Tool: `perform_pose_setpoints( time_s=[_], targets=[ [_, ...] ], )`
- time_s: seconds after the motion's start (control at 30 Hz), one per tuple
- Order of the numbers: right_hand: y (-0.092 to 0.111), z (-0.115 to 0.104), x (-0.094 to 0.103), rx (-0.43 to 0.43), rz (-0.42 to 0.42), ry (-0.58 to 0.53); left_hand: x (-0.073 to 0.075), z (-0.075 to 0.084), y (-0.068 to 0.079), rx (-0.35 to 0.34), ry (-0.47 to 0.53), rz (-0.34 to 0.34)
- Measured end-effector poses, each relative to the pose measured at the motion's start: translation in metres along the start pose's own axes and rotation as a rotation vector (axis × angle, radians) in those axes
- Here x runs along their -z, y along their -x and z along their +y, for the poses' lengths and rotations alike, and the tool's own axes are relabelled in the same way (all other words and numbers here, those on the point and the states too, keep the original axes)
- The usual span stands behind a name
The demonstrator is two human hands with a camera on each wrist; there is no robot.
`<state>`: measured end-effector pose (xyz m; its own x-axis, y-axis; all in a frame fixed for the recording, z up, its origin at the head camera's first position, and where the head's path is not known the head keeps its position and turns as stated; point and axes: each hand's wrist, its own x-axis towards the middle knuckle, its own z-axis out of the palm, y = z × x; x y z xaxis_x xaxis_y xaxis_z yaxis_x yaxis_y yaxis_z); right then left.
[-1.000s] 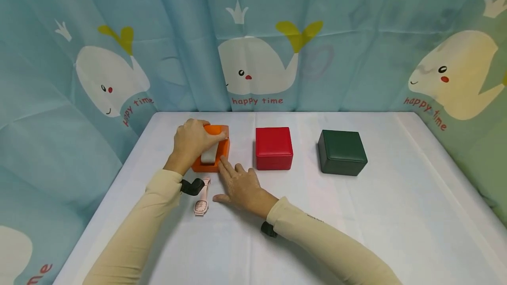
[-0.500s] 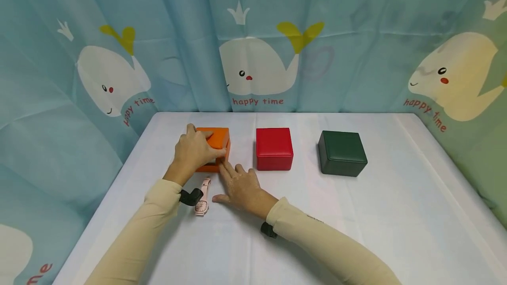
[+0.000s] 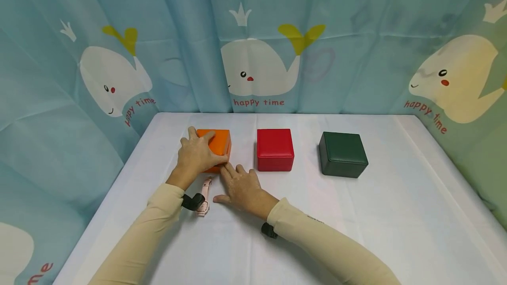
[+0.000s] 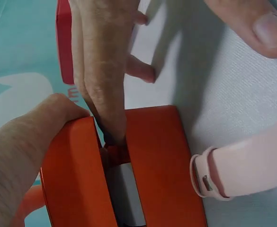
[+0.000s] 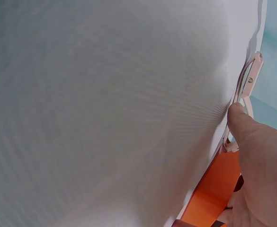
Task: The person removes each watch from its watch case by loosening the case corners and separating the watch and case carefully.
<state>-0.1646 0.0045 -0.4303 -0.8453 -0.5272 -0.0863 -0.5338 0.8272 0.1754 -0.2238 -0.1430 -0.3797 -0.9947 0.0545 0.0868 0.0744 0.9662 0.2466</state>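
An orange watch box (image 3: 221, 143) sits at the back left of the table. My left hand (image 3: 195, 155) grips its lid (image 4: 76, 170), thumb at the front right corner and fingers spread over the top. In the left wrist view a narrow gap parts lid and base (image 4: 164, 165), with a pale cushion (image 4: 128, 191) showing inside. My right hand (image 3: 242, 190) rests flat, its straight fingertips at the box's front right corner. A pink wristwatch (image 3: 203, 208) lies on the table in front of the box, partly hidden by the left wrist camera; its strap (image 4: 256, 163) shows up close.
To the right of the orange box stand a red box (image 3: 275, 149) and a dark green box (image 3: 343, 154), both closed. White cloth covers the table (image 3: 388, 214). A blue curtain with whales (image 3: 261, 65) hangs behind it and along the sides.
My left hand has swung the orange box's lid forward and down from raised to nearly closed, covering the cushion in the head view. The right hand has stayed at the corner.
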Motion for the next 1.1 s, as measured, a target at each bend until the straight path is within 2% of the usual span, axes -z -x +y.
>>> perform_pose_setpoints(
  time_s=[0.33, 0.7, 0.77, 0.97, 1.1],
  targets=[
    [0.003, 0.006, 0.002, 0.006, 0.01, -0.049, -0.001, 0.003, 0.002, -0.006, -0.008, -0.002],
    [0.021, 0.006, 0.003, 0.04, 0.167, 0.023, -0.005, 0.004, 0.003, -0.028, 0.006, 0.025],
    [0.025, 0.006, 0.005, 0.055, 0.152, 0.007, -0.006, 0.003, 0.004, -0.018, 0.004, 0.019],
    [0.033, 0.006, 0.008, 0.091, 0.016, -0.065, -0.008, -0.003, 0.007, -0.008, 0.006, -0.017],
    [0.033, 0.007, 0.011, 0.096, -0.024, -0.086, -0.008, -0.004, 0.008, -0.003, 0.016, -0.063]
  ],
)
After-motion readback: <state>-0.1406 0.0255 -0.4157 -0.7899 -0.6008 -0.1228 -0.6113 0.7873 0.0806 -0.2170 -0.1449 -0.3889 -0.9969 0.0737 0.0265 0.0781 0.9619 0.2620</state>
